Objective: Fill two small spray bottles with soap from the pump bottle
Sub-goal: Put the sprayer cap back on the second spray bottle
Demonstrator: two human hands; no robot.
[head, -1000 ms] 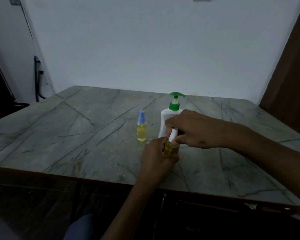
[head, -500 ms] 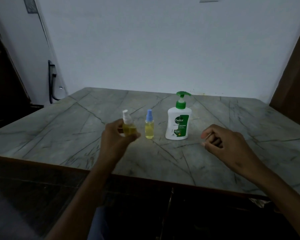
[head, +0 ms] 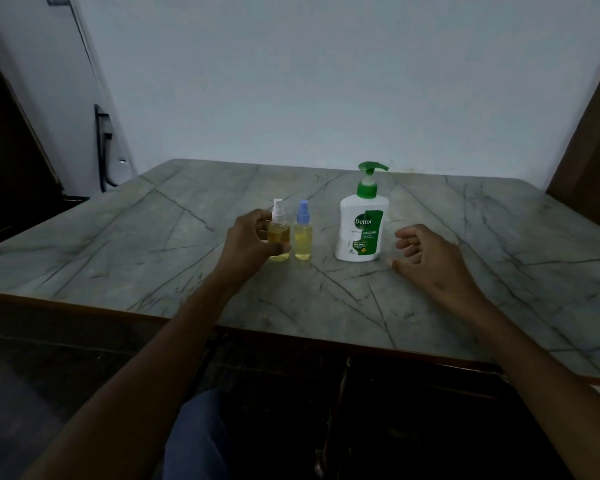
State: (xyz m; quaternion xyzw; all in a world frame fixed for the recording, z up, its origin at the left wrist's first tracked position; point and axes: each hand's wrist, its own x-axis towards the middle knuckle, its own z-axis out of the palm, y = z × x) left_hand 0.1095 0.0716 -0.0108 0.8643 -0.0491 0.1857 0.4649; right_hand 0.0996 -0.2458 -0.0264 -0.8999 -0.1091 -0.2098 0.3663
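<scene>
Fingers: left hand (head: 248, 242) fingers (head: 280, 249) clamped on the white-capped spray bottle (head: 279, 235); right hand (head: 426, 256) loosely curled, holding nothing.
Bottle: upright on the tabletop (head: 465, 299), just left of the blue-capped spray bottle (head: 303, 233).
Pump bottle (head: 361, 226): right of the blue-capped one.
Risk: a careless release could knock both small bottles over.
Change: half a second ago the left hand held this bottle further left, apparently raised; the right hand has opened slightly.

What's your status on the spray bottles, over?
Left hand gripping white-capped spray bottle, beside blue-capped spray bottle. Right hand open, empty, near Dettol pump bottle. Both small bottles capped, yellow liquid inside. Nothing in the way.
</scene>
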